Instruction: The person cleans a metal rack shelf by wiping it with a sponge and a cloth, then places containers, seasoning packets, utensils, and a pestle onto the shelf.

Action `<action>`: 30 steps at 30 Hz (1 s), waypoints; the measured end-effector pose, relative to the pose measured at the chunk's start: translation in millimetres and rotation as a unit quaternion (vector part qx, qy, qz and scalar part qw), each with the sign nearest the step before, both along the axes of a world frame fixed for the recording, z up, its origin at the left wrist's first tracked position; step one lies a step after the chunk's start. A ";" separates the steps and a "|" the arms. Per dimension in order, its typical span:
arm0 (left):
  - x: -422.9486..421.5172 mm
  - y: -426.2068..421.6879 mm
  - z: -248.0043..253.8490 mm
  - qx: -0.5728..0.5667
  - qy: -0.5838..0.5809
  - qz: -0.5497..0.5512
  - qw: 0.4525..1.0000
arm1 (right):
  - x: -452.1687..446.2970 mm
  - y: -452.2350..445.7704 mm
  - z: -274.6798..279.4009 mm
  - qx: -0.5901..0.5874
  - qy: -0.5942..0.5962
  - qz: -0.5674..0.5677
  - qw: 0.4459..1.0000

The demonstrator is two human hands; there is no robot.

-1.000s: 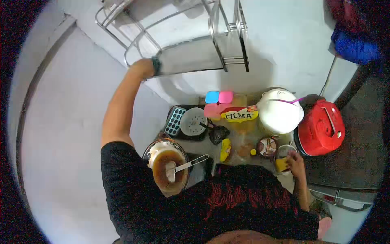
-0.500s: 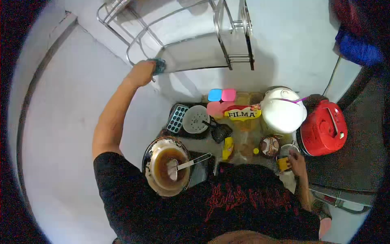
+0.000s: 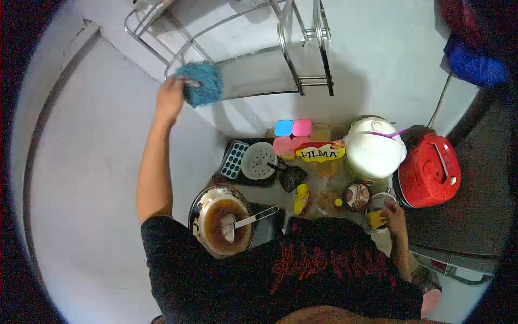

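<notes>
My left hand (image 3: 170,101) is raised at the upper left, its fingers closed on the edge of a teal shaggy cloth (image 3: 204,85). The cloth hangs spread out beside the lower left corner of a metal wall rack (image 3: 288,51). Low on the right, my right hand (image 3: 396,217) has its fingers curled round a clear container with a yellow part (image 3: 376,218). Just left of it sits a round brown-lidded jar (image 3: 357,196). Below my left arm stands a large pan of brown liquid (image 3: 216,213), with a white-handled ladle (image 3: 248,220) resting in it.
A white lidded pot (image 3: 375,151) and a red rice cooker (image 3: 430,171) stand at the right. Behind the counter items are pink and blue lidded boxes (image 3: 284,128), a FILMA packet (image 3: 321,152), a white perforated bowl (image 3: 259,161) and a dark strainer (image 3: 292,178).
My left hand has moved left and slightly down from the rack's lower edge. The teal cloth, bunched before, now shows spread out. My right hand stays in place.
</notes>
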State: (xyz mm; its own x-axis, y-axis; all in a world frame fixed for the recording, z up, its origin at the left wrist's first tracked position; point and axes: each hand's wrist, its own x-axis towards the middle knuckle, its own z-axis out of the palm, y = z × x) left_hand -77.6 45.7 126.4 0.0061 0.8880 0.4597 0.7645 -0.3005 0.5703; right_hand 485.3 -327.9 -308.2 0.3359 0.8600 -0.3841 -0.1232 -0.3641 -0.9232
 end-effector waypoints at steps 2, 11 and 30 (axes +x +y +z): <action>-17.4 -23.0 12.0 -0.039 -0.047 0.051 0.997 | -3.4 -3.2 20.1 -0.007 -0.016 -0.011 1.000; -55.5 -25.5 -64.4 -0.169 -0.438 0.037 0.882 | 10.6 -4.4 -20.8 0.030 -0.016 0.004 0.999; 207.9 -88.9 -98.4 -0.022 -0.062 -0.150 0.987 | -8.0 39.0 8.2 0.022 -0.097 0.133 0.986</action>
State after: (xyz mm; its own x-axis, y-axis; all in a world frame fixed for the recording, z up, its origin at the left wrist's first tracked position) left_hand 130.3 -43.2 28.0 0.2172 0.8741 0.4344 0.5686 -0.4750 0.6716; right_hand 477.3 -288.9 -299.9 0.1598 0.9422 -0.2945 0.1520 -0.3183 -0.9357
